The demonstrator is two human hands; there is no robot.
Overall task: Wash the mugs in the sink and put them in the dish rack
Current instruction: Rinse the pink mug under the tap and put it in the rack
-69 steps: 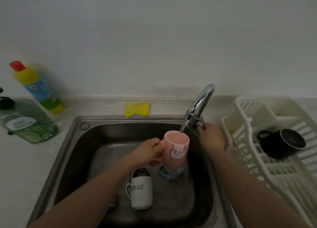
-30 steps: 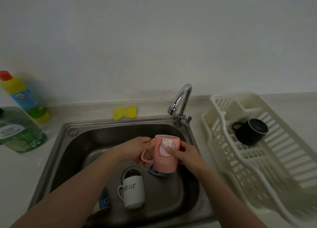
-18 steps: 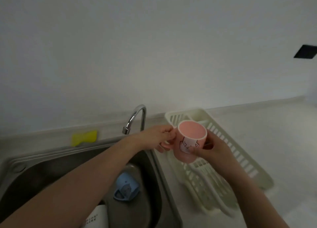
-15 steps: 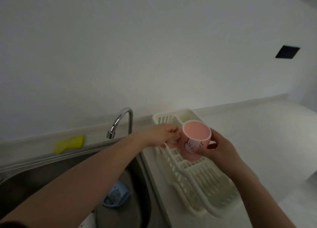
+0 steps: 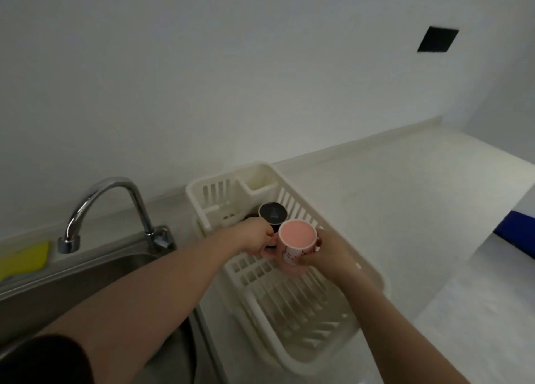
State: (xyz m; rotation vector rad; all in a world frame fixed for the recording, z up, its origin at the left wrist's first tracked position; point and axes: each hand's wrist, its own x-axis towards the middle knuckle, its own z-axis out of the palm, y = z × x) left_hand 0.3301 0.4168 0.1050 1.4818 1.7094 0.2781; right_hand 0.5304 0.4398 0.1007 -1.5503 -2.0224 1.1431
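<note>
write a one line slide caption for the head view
Both hands, left hand and right hand, hold a pink ceramic mug over the white plastic dish rack beside a black mug.

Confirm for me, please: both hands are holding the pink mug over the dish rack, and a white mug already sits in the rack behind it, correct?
Not quite. The head view shows that the mug already in the dish rack is a black mug, not white. The rest holds: the left hand and right hand hold the pink mug over the rack.

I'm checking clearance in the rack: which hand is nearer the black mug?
Left. The left hand sits right beside the black mug, at the pink mug handle; the right hand grips the pink mug's far side.
</note>
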